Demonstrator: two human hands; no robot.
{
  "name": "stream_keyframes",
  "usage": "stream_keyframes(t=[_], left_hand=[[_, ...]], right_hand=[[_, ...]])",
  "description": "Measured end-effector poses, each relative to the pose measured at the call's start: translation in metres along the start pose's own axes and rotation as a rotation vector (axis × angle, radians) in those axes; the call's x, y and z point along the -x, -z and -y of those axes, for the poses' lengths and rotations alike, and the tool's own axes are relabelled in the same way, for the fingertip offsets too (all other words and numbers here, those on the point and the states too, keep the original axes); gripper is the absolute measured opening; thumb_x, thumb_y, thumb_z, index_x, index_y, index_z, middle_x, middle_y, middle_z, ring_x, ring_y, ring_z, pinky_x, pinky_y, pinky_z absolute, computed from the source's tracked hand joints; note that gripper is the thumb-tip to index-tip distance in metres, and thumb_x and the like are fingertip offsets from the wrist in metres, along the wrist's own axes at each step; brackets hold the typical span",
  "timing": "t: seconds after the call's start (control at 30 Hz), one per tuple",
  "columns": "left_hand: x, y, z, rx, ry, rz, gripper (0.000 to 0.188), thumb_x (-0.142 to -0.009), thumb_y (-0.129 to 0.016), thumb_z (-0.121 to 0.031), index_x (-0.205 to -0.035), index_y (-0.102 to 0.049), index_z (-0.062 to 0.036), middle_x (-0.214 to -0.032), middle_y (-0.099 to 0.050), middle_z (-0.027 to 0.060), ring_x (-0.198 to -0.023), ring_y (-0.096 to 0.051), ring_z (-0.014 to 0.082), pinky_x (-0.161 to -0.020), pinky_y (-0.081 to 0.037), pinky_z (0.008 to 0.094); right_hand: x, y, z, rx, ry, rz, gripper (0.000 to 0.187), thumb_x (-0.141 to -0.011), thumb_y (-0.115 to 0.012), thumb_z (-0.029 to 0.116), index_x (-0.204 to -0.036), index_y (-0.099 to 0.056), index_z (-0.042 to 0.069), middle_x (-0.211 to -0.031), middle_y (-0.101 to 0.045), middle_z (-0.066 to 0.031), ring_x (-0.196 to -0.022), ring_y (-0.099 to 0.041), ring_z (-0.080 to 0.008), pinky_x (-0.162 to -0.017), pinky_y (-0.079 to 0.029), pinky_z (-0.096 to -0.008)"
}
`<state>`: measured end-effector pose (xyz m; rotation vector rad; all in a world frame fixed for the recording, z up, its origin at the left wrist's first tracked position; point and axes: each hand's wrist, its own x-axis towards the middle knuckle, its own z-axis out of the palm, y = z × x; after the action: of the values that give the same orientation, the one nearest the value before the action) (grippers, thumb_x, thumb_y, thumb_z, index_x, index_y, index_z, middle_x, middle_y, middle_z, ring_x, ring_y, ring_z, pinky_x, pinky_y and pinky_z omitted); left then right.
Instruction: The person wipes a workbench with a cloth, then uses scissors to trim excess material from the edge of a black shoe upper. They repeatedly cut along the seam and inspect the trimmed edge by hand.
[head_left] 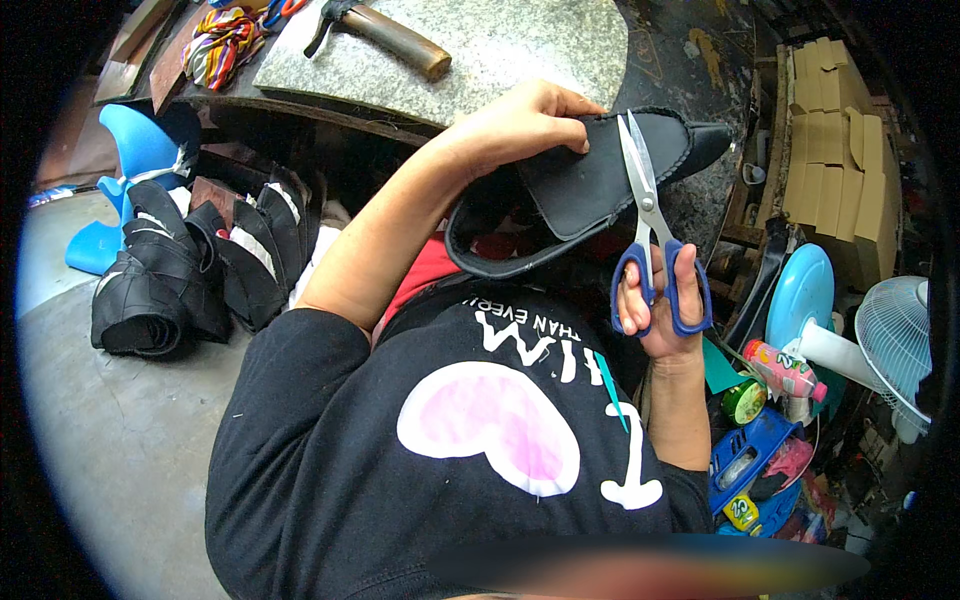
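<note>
A black shoe upper (575, 185), with a stitched rim and a pointed end, is held up in front of my chest. At its far edge, the thumb and fingers of my left hand (520, 122) pinch it. My right hand (672, 310) grips a pair of scissors (643, 185) by the blue handles, fingers through the loops. The blades point away from me, slightly apart, and cross over the upper's right part. Whether any material lies between them I cannot tell. A thin teal strip (612, 390) lies on my black shirt.
A hammer (390, 40) lies on a grey stone slab (540, 50) on the bench, near a striped cloth (222, 48). Bundled black pieces (160, 270) sit at the left by a blue plastic object (140, 150). At right are cardboard boxes (835, 170), a fan (895, 335) and a pink bottle (785, 372).
</note>
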<state>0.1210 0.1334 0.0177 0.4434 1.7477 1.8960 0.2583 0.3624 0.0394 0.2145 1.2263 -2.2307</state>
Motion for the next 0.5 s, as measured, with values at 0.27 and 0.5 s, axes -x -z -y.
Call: stream_keyframes(t=[0.27, 0.5], left_hand=[[0.002, -0.002, -0.001, 0.06, 0.024, -0.021, 0.045, -0.073, -0.059, -0.006, -0.117, -0.062, 0.0074, -0.088, -0.068, 0.0086, -0.074, -0.063, 0.0111, -0.071, -0.051, 0.0229], [0.004, -0.004, 0.001, 0.024, -0.024, -0.054, 0.048, -0.073, -0.059, -0.006, -0.119, -0.061, 0.0066, -0.088, -0.068, 0.0087, -0.073, -0.063, 0.0113, -0.07, -0.051, 0.0228]], right_hand=[[-0.001, 0.01, -0.001, 0.04, -0.017, 0.027, 0.068, -0.09, -0.041, 0.068, -0.086, -0.053, 0.001, -0.051, -0.051, -0.0063, -0.043, -0.051, -0.0163, -0.046, -0.045, -0.0263], [0.011, 0.001, 0.012, 0.602, 0.106, -0.143, 0.05, -0.093, -0.056, 0.05, -0.084, -0.056, 0.001, -0.058, -0.054, -0.004, -0.048, -0.054, -0.0104, -0.047, -0.041, -0.0207]])
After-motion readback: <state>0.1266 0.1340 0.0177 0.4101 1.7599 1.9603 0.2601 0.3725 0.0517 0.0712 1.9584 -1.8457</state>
